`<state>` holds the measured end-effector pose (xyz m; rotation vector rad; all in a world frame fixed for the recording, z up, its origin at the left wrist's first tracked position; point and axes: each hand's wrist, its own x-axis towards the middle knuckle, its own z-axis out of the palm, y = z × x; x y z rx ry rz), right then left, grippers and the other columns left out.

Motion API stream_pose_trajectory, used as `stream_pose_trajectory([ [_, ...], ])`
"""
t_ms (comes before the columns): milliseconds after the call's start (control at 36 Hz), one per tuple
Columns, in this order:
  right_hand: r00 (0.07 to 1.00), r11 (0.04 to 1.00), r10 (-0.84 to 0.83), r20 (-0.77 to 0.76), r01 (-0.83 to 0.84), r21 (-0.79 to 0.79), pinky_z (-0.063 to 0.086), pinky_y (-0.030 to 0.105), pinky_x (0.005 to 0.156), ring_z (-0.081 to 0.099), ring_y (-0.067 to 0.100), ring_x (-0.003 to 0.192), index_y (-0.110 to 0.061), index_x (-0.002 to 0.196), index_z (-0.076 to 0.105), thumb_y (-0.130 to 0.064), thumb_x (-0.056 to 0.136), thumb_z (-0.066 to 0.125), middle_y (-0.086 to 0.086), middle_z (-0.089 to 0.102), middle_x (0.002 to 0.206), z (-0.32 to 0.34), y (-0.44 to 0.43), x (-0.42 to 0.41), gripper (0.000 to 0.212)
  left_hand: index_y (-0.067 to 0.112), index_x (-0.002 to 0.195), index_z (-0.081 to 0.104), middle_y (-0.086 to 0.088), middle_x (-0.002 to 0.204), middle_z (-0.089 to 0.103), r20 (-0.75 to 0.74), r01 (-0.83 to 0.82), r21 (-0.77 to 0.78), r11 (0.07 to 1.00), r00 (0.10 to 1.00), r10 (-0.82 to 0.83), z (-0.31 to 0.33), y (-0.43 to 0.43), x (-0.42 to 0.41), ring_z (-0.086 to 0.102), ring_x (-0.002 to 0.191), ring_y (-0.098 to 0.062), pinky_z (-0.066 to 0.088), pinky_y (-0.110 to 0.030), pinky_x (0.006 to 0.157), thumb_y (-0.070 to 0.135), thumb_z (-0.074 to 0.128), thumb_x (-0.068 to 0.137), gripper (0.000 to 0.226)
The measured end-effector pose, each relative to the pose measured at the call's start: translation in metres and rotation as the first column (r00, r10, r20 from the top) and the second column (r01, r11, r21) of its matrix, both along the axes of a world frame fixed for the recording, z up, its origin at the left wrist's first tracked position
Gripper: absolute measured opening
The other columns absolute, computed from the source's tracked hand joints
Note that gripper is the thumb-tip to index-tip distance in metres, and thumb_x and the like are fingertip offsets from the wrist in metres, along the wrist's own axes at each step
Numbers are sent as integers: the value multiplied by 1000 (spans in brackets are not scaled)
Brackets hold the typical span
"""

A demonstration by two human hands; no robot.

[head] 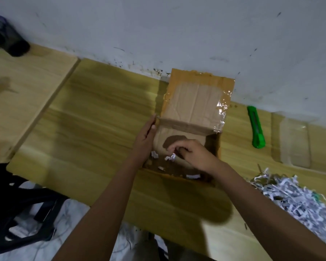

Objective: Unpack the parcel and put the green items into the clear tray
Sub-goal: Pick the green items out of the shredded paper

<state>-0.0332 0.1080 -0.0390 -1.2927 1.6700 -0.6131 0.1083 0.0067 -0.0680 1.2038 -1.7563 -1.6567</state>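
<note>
An open cardboard parcel [194,102] stands on the wooden table [94,117] against the wall, its far flap raised and edged with clear tape. My left hand [145,140] rests flat against the box's left wall. My right hand [194,155] reaches inside, fingertips pinched on a few white paper shreds [170,157] near the bottom. A few more shreds lie on the box floor. The clear tray [305,146] sits at the right, against the wall. A green utility knife [256,127] lies between box and tray. No green item shows inside the box.
A heap of shredded paper [297,196], with a bit of green in it, lies at the right front of the table. A dark mesh cup [6,34] stands at the far left. A black chair [21,210] is below the table's left front edge.
</note>
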Motion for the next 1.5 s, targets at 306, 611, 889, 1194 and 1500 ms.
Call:
stream_pose_trajectory([
  [306,920,834,-204,-336,342,432,41,35,81,54,36,109,0,125,48,-10,93,37,24,54,124,14,16,11,35,15,140,36,-2,147,38,1,-49,-100,994,999,50,-1,7,0,33,132,-4,28,-5,103,16,34,99,40],
  [611,916,743,-300,-267,400,536,47,45,96,58,36,102,3,118,53,-11,94,38,26,58,120,5,16,28,31,12,140,36,0,145,39,-11,-48,-103,994,999,47,6,9,2,29,126,4,22,11,88,14,33,100,40],
  [889,813,792,-573,98,520,319,54,41,89,62,27,98,-14,93,63,1,91,48,11,63,101,5,11,52,21,21,140,36,6,145,38,-51,-46,-22,999,998,45,2,8,2,30,127,6,25,9,88,20,34,100,41],
  [1194,901,881,-411,139,354,313,54,27,87,61,22,104,-13,110,62,-1,82,64,9,61,115,-6,2,56,31,27,140,35,13,143,36,-100,-27,45,999,995,31,1,7,5,29,129,6,27,-4,99,25,35,99,41],
  [1500,993,995,-98,-59,97,-18,39,13,98,39,5,114,-25,136,40,-12,67,80,-5,40,125,-19,5,39,81,19,139,37,11,143,37,-153,-41,105,994,987,57,-5,4,4,31,127,7,31,4,92,18,36,99,40],
])
